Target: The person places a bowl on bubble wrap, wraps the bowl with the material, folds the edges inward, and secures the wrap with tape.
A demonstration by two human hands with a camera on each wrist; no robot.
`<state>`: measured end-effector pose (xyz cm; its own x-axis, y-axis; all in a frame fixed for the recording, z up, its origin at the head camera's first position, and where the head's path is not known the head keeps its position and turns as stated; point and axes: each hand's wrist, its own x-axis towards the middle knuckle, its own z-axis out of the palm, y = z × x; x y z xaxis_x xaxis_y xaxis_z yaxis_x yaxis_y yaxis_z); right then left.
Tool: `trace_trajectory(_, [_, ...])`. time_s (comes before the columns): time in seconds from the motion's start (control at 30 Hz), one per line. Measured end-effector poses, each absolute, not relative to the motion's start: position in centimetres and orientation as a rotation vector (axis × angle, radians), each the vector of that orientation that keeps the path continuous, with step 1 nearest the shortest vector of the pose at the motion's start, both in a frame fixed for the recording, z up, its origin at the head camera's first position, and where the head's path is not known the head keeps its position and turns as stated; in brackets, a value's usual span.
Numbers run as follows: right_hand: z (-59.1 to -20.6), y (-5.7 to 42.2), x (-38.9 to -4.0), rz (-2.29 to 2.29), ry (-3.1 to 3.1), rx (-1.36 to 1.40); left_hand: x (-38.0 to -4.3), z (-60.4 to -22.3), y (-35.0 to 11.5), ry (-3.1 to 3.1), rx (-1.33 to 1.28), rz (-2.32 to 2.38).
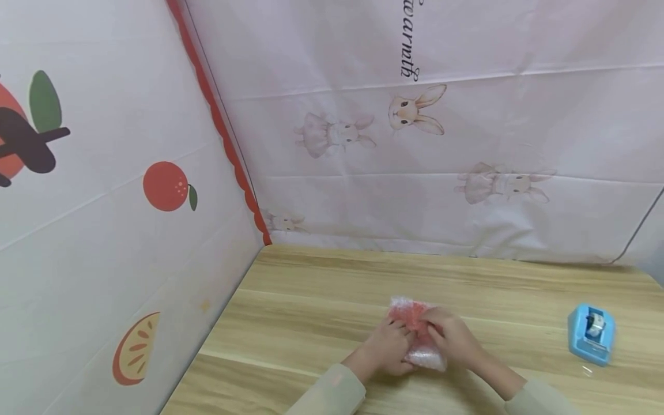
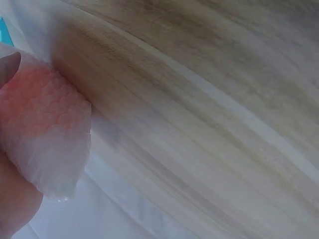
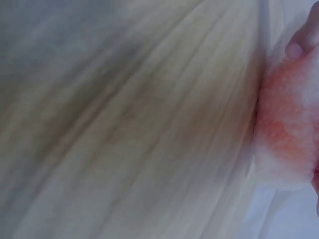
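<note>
A red item wrapped in clear bubble wrap [image 1: 408,311] lies on the wooden table between both hands. My left hand [image 1: 388,346] holds it from the left, fingers curled over its near-left side. From the right, my right hand [image 1: 452,334] grips the wrap, its fingertips on the top. In the left wrist view the bubble-wrapped item [image 2: 45,104] shows a whitish end with the red behind it. The right wrist view has the same bubble-wrapped item [image 3: 284,124] at its right edge, beside a thumb. What the red item is stays hidden under the wrap.
A blue tape dispenser [image 1: 591,335] with a roll in it stands on the right of the table [image 1: 311,300]. Near its front lies a small shiny clear strip [image 1: 587,371]. Printed cloths hang behind the table and along its left side.
</note>
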<state>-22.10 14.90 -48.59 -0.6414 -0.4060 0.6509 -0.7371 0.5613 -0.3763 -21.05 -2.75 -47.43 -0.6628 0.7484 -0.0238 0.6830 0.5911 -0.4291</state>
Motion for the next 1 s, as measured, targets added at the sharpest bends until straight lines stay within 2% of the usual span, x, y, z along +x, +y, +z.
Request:
trace_trajectory(0.1, [-48.5, 15.6, -22.0, 0.974, -2.262, 0.797, -21.0, -47.4, -2.7, -2.639, -1.205, 0.634])
trace_trajectory(0.53, [-48.6, 17.4, -21.4, 1.377, -2.295, 0.589, -21.2, -47.3, -2.4, -2.654, -1.192, 0.608])
trace_trajectory(1.0, [-48.5, 23.0, -18.6, 1.695, -2.405, -0.084, -21.3, -47.6, -2.4, -2.679, -1.206, 0.549])
